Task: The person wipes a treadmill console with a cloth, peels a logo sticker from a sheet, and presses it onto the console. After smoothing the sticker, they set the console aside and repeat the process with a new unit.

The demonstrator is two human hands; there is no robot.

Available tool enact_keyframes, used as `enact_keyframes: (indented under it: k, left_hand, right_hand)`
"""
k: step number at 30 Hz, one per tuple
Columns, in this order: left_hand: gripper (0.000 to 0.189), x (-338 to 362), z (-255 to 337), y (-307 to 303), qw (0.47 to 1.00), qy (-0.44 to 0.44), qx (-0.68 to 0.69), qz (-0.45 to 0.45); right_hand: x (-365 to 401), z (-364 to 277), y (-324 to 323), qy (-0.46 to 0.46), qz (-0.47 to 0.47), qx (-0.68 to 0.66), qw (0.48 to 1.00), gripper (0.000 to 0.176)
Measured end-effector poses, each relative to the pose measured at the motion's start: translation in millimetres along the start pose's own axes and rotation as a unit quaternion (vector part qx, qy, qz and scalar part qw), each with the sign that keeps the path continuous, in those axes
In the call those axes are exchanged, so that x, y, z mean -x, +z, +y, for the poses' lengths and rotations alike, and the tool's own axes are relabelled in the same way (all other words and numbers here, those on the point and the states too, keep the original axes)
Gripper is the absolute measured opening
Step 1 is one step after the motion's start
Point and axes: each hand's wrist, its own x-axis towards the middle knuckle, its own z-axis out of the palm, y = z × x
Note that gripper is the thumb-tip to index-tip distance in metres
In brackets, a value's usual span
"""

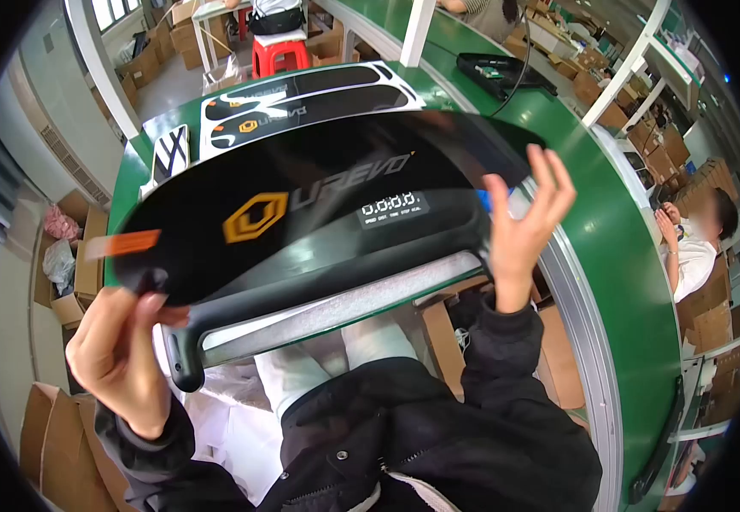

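Observation:
A glossy black curved panel (327, 179) with an orange logo and grey lettering hangs above a black part (302, 286) with a rounded bar and a digit display. My left hand (127, 341) pinches the panel's lower left corner, near an orange tab (135, 242). My right hand (528, 213) is at the panel's right end with its fingers spread; the fingertips are by its edge. Behind the panel, a white-edged sheet (302, 101) bearing similar black panels lies on the green table.
Green work surface (617, 282) curves along the right. White posts (417, 34) rise at the back. A black housing with a circuit board (498, 72) lies at the back right. Cardboard boxes (46, 427) stand lower left. Another person (696, 256) is at the far right.

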Motion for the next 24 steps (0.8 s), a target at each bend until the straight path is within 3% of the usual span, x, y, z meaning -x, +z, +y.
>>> enact_keyframes:
  k: [1,3,4,7,8,11,13,19,23,24]
  left_hand:
    - [0.010,8,-3,-8,0.998,-0.045,0.023,0.021]
    - [0.015,25,-30,-11,0.996,-0.074,0.026,0.053]
    - [0.016,34,-37,-12,0.994,-0.084,0.040,0.062]
    - [0.019,48,-49,-10,0.988,-0.117,0.066,0.074]
    - [0.018,51,-55,-6,0.984,-0.125,0.087,0.087]
    - [0.021,53,-63,-5,0.962,-0.185,0.182,0.087]
    - [0.023,53,-72,-10,0.939,-0.233,0.240,0.080]
    - [0.028,35,-94,1,0.934,-0.324,0.138,0.057]
    - [0.019,25,-107,12,0.959,-0.268,-0.086,0.019]
    - [0.017,22,-106,16,0.965,-0.245,-0.090,0.013]
  right_hand:
    - [2,12,-9,0.048,0.023,0.043,0.998,0.057]
    - [17,37,-1,0.154,0.026,-0.010,0.988,0.056]
    - [20,44,-3,0.187,0.015,-0.074,0.979,0.046]
    - [22,59,-4,0.214,-0.025,-0.371,0.903,0.033]
    - [25,67,-9,0.246,-0.047,-0.338,0.907,0.021]
    - [13,53,-13,0.318,0.049,-0.459,0.828,0.011]
    - [6,49,-13,0.306,-0.001,-0.446,0.841,0.007]
    - [-10,56,2,0.222,-0.169,-0.347,0.896,0.008]
    - [-6,76,21,0.306,-0.243,-0.440,0.808,0.009]
    - [-2,82,24,0.337,-0.254,-0.447,0.789,0.009]
